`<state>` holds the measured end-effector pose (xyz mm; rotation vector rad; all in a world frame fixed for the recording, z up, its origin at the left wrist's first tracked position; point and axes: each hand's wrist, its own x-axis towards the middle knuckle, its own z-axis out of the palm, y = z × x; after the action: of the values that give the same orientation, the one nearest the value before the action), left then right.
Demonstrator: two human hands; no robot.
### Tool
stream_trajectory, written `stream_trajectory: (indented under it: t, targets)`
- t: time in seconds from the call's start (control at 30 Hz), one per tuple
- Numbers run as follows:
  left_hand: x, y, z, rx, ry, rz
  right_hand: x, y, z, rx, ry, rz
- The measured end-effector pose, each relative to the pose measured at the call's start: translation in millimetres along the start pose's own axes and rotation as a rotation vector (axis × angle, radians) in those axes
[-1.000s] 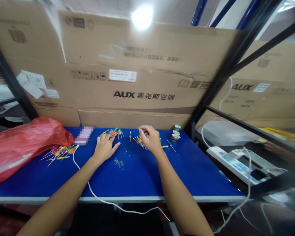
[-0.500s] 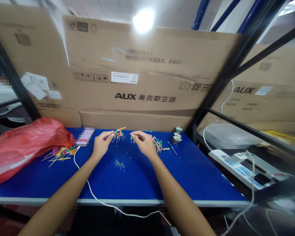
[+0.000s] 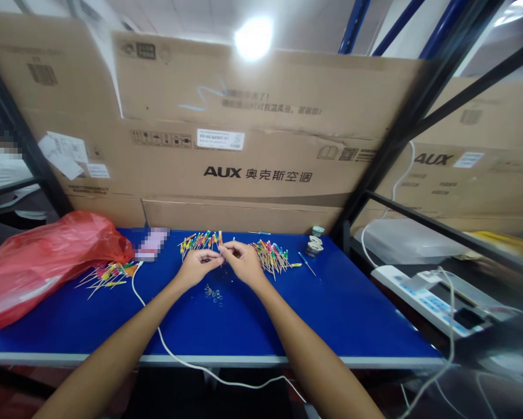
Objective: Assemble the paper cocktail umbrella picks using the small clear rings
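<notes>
My left hand (image 3: 198, 267) and my right hand (image 3: 244, 263) meet above the table, fingers pinched together. Between their fingertips stands an orange folded cocktail umbrella (image 3: 220, 237), roughly upright, its lower part hidden by the fingers. Behind my left hand lies a row of colourful folded cocktail umbrellas (image 3: 200, 240). A denser pile of them, with wooden sticks (image 3: 275, 259), lies right beside my right hand. Several small clear rings (image 3: 213, 293) are scattered on the table below the hands.
On the left of the blue table (image 3: 331, 314) are a red plastic bag (image 3: 47, 262), more umbrellas (image 3: 108, 273) and a phone (image 3: 151, 244) with a white cable (image 3: 174, 352). Small stacked containers (image 3: 314, 245) and a blue stick (image 3: 306, 263) lie right. Cardboard (image 3: 261, 145) stands behind.
My hands were apart and have come together. My left hand moved right with the orange umbrella, now upright; my right hand moved left to it. The piles behind are more exposed.
</notes>
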<state>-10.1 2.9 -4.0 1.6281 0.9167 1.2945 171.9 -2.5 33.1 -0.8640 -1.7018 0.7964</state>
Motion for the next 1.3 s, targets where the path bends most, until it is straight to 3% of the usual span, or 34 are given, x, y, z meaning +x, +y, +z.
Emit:
stream_trajectory:
  t: [0.6,1.3]
  targets:
    - [-1.4,10.3,-3.3,0.129,-0.012,0.041,-1.1,-4.8,-10.9,-0.323,-0.051,-0.095]
    - [3.5,-0.4,-7.6,0.159,0.07,0.033,-0.3,-6.5,-14.4,-0.397,-0.029,-0.15]
